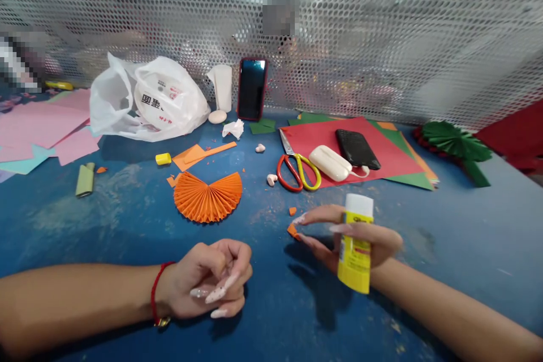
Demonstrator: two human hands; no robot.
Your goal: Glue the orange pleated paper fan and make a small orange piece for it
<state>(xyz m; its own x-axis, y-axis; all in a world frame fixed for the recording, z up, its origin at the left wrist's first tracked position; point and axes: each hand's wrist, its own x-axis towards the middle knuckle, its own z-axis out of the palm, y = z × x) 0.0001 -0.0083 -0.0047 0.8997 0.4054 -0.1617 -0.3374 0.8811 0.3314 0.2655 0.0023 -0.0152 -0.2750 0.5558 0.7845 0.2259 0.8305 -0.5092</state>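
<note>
The right hand (384, 242) clasps a glue stick (356, 251) and pinches an orange scrap (292, 231); the left hand (212, 278) is loosely curled, seemingly empty, the pleated orange fan (207, 202) lying just beyond it.

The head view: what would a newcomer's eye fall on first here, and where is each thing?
Probably the yellow glue stick, held nearly upright in the right hand, whose fingertips also pinch a small orange scrap. Next comes the pleated orange paper fan, lying on the blue table just beyond the left hand. Behind it to the left sits a white plastic bag.
</note>
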